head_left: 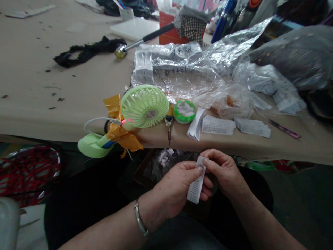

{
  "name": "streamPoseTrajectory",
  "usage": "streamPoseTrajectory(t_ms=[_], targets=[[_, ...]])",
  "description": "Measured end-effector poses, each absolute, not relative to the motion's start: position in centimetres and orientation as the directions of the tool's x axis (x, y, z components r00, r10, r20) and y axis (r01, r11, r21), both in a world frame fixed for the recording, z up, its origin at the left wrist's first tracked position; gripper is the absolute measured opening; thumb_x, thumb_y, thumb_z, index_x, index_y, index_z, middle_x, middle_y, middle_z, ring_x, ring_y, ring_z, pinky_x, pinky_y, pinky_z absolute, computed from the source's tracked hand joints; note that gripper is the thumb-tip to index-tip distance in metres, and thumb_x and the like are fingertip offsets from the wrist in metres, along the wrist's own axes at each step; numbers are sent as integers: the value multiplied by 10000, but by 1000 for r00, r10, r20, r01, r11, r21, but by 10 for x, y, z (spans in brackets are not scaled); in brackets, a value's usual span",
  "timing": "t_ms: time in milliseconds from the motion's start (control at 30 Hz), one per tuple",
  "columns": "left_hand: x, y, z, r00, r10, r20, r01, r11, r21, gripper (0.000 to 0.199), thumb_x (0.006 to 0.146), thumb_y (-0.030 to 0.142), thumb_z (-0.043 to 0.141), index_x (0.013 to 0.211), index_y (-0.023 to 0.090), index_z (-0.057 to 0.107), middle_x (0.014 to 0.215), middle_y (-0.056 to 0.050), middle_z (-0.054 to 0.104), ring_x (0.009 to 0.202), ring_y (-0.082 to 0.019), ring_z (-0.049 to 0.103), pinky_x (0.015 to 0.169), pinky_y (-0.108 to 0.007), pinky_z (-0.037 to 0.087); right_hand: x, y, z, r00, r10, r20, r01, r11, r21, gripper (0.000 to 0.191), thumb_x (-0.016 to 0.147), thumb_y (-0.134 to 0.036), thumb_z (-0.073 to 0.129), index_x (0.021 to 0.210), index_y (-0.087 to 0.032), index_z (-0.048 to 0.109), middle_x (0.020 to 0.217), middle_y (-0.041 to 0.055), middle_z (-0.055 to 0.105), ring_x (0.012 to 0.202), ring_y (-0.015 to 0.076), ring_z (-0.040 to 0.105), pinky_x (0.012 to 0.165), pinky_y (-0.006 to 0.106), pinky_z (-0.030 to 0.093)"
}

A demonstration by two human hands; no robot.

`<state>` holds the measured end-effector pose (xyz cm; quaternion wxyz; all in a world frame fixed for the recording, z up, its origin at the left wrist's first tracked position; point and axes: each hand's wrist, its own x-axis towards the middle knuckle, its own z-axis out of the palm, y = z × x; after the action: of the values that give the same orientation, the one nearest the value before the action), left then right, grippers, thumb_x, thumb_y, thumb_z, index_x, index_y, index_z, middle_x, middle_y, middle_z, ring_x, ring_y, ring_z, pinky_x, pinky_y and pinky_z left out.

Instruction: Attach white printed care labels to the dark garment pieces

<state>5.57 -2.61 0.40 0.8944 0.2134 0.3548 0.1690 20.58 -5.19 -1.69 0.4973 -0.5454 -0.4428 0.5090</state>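
A narrow white printed label [195,188] is held between my two hands, just in front of the table edge. My left hand [179,184] pinches it near its upper part with the thumb on top. The thumb and fingertips of my right hand [221,168] close on the label's top end. Whether it is one label or a thin stack, I cannot tell. On the table edge beyond lie a stack of printed labels [218,125], a second stack [252,127] and a folded white strip [195,125]. To their left sits a green round tub [184,111] with white stuff inside.
A green fan [145,107] is fixed to the edge with orange tape [125,137]. Beside it a soldering iron [169,128] points toward me. Tweezers [284,128] lie at right. Clear plastic bags [179,69], a hammer [140,41] and black cloth [85,52] lie farther back.
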Motion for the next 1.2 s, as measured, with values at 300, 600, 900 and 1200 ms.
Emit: streamPoseTrajectory(t_ms=[300,600,900,1200], targets=[[44,-24,1,800,369,-473,-136,879,456,176,837,283,570,784,125,626,622,-21,584,503,-113,593,483,-204,466,215,-52,-28,-300,935,-190,-214,-260,-942,443,744,-383,717,1144,-234,598,1166,86,634,974,213,648,832,353,538],[44,-31,-3,821,311,-479,-60,881,470,214,790,335,605,769,122,614,582,-24,579,449,-97,557,452,-189,443,209,-48,-41,-461,876,-142,-428,-359,-829,261,679,-343,778,859,-192,664,1214,93,625,1051,243,642,868,380,525],[40,-27,-3,746,424,-513,-129,848,514,213,803,334,606,738,131,600,599,-2,571,484,-90,552,469,-192,422,205,-58,-17,-125,992,-33,176,-11,-984,329,852,-335,609,1170,-253,594,1139,59,636,964,195,648,824,311,537],[35,-24,-3,718,441,-539,-121,841,527,172,833,287,562,784,129,609,603,4,572,497,-88,570,495,-190,442,197,-61,-7,-166,965,203,559,262,-787,284,897,-213,526,1176,-227,576,1149,54,605,1080,167,575,935,266,455]])
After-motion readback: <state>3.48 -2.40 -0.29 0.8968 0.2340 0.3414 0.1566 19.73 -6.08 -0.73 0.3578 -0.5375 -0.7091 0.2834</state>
